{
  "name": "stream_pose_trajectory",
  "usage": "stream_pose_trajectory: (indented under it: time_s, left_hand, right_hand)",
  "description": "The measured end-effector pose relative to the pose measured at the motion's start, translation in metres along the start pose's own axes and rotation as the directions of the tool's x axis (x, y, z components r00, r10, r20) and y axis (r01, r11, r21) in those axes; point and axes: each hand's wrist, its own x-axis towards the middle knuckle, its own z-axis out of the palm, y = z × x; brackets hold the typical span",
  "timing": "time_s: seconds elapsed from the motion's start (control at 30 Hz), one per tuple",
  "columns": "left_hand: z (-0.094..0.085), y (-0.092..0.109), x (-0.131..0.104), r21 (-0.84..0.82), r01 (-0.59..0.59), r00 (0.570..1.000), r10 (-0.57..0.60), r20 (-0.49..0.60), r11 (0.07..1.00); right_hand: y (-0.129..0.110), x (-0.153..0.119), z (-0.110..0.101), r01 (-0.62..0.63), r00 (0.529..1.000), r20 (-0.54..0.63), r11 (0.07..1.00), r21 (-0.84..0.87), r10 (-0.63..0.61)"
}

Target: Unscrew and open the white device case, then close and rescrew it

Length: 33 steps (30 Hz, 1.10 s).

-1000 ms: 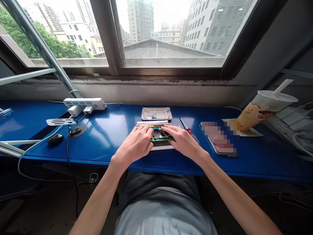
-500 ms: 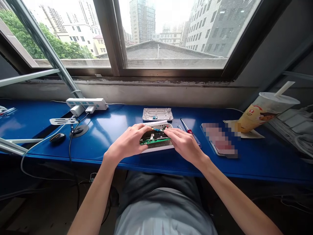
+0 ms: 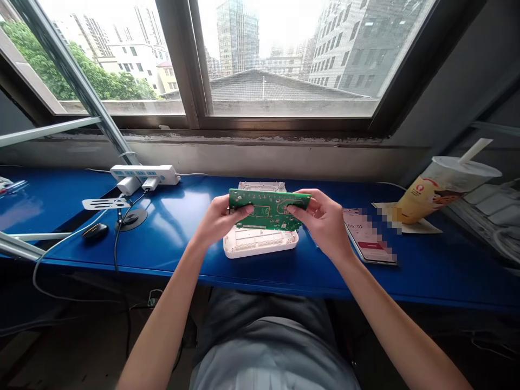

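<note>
A green circuit board [image 3: 264, 211] is held up by its two ends, its solder side tilted toward me. My left hand [image 3: 221, 219] is closed on the left end, thumb flat on the board's face. On the right end my right hand [image 3: 323, 219] grips it the same way, with its fingers behind the board. Below the board, an open white plastic housing [image 3: 260, 250] lies on the blue desk, its upper part hidden by the board. Farther back, a white cover [image 3: 262, 186] shows only along its top edge.
To the right lie a phone [image 3: 371, 244] and a drink cup [image 3: 439, 189] on a napkin. At left are a white power strip [image 3: 144, 172] with plugs, a black mouse [image 3: 95, 232] and cables. The desk's front edge [image 3: 260, 284] runs just before my lap.
The circuit board has come up out of the white housing and been tipped, so its underside faces me. Both hands have risen with it, and the right hand has shifted rightward.
</note>
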Motion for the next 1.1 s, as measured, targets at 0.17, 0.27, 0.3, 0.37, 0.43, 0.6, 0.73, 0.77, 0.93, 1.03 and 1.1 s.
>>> stream_pose_trajectory:
  time_s: [0.17,0.27,0.3,0.37,0.43,0.6,0.73,0.77,0.93,1.03,1.1]
  left_hand:
    - [0.012,0.003,0.008,-0.355,0.168,0.972,-0.214,-0.093,0.92]
    - [0.014,0.005,0.006,-0.458,0.244,0.943,-0.318,-0.093,0.855]
    - [0.013,0.005,0.005,-0.478,0.258,0.937,-0.338,-0.087,0.84]
    - [0.012,0.004,0.004,-0.504,0.277,0.929,-0.363,-0.078,0.818]
    - [0.012,0.004,0.003,-0.525,0.283,0.923,-0.377,-0.079,0.802]
    - [0.01,0.007,0.002,-0.579,0.253,0.91,-0.394,-0.13,0.775]
    - [0.008,0.012,0.001,-0.601,0.238,0.905,-0.399,-0.148,0.763]
    - [0.007,0.012,0.001,-0.601,0.236,0.905,-0.398,-0.15,0.763]
    - [0.006,0.018,-0.002,-0.585,0.219,0.912,-0.376,-0.16,0.781]
    - [0.006,0.024,-0.004,-0.558,0.216,0.917,-0.363,-0.166,0.801]
    - [0.005,0.028,-0.006,-0.539,0.211,0.919,-0.353,-0.174,0.815]
  right_hand:
    - [-0.006,0.009,0.001,-0.342,0.939,0.191,0.828,0.444,0.285]
    - [-0.008,0.009,0.0,-0.451,0.891,0.301,0.735,0.506,0.34]
    - [-0.008,0.009,0.0,-0.472,0.88,0.321,0.716,0.515,0.35]
    - [-0.008,0.008,0.0,-0.493,0.868,0.344,0.691,0.528,0.357]
    - [-0.006,0.007,0.0,-0.494,0.867,0.357,0.684,0.537,0.347]
    - [0.004,0.007,-0.003,-0.447,0.873,0.397,0.794,0.413,0.284]
    - [0.01,0.004,-0.004,-0.372,0.881,0.401,0.893,0.254,0.253]
    - [0.011,0.004,-0.004,-0.354,0.887,0.388,0.908,0.225,0.25]
    - [0.016,0.002,0.001,-0.247,0.937,0.263,0.968,0.039,0.229]
    - [0.015,0.001,0.004,-0.196,0.968,0.152,0.979,-0.049,0.201]
    - [0.012,0.0,0.005,-0.184,0.978,0.089,0.981,-0.068,0.19]
